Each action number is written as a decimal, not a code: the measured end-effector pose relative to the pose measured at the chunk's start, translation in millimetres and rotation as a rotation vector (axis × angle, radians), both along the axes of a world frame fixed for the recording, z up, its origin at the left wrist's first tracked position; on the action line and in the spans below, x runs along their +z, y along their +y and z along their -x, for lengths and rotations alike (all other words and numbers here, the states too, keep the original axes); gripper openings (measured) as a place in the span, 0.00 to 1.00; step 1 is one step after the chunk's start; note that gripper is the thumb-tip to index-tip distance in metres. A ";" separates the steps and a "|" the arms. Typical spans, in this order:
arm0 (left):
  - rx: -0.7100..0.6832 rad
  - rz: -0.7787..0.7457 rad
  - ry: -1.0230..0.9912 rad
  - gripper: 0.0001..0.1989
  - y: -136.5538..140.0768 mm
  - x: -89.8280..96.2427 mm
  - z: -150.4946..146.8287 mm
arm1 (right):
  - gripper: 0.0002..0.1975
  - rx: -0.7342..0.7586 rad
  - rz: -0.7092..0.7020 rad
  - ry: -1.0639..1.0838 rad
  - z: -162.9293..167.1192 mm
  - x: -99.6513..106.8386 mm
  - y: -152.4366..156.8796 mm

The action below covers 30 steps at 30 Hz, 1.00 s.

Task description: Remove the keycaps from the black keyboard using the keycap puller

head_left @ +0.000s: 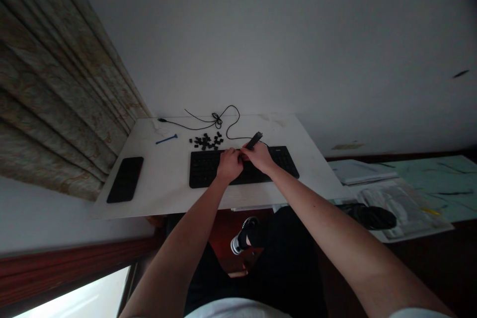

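A black keyboard [203, 171] lies on the white table, partly covered by both hands. My right hand [260, 155] is closed around a slim black brush [255, 140], whose bristle-like end points up and away to the right. My left hand [230, 163] rests over the middle of the keyboard, fingers curled together close to the brush's lower end. Whatever lies under those fingertips is hidden. Just behind the keyboard, several loose black keycaps [206, 141] are scattered in a small heap.
A thin blue tool [166, 139] lies left of the keycaps. The keyboard's black cable [216, 120] loops along the wall. At the left edge sits a black phone [125, 180]. Papers [363, 172] and a black bag-like item [368, 215] are on a lower surface to the right.
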<state>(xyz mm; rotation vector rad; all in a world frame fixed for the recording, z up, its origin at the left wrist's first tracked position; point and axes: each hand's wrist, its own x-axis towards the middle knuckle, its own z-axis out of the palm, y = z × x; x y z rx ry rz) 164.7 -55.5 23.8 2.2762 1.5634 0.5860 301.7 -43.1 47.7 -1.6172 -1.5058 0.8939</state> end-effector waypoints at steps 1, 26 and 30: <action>0.000 0.002 -0.005 0.10 -0.3 0.1 0.1 | 0.04 -0.003 0.015 0.059 -2.4 -3.2 0.2; -0.030 0.006 0.088 0.14 -0.3 0.7 1.8 | 0.09 -0.058 -0.077 -0.352 15.4 16.0 -9.2; -0.031 0.005 0.084 0.14 0.8 0.3 2.0 | 0.09 -0.044 -0.078 -0.341 12.9 16.4 -9.1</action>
